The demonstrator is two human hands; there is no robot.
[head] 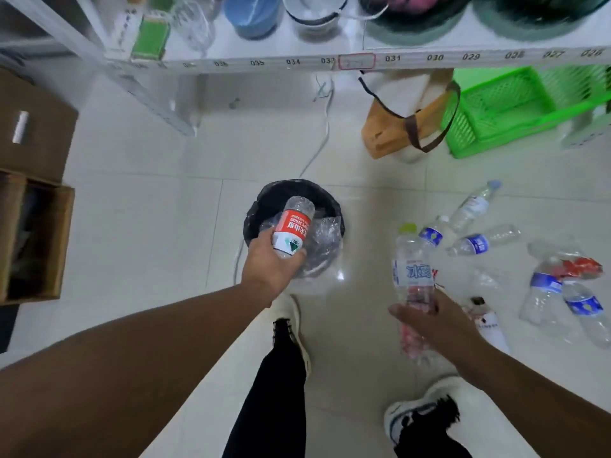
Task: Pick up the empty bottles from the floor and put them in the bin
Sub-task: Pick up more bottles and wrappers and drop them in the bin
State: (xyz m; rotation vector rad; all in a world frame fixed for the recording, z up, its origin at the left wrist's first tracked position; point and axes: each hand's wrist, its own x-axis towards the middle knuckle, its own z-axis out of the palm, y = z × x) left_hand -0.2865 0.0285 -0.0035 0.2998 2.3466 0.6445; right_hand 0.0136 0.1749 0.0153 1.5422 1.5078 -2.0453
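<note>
Over the black-lined bin [261, 206] on the pale tiled floor [148, 226], my left hand [269, 259] has its fingers curled round the lower end of a clear red-labelled bottle [292, 226], which tilts above crumpled clear plastic already inside the bin. To the right, my right hand [436, 322] grips a second clear bottle [411, 269] with a blue-lettered label and a pale green cap, held upright. Beyond it, more empty bottles [542, 285] lie scattered on the floor near a green crate [506, 110].
</note>
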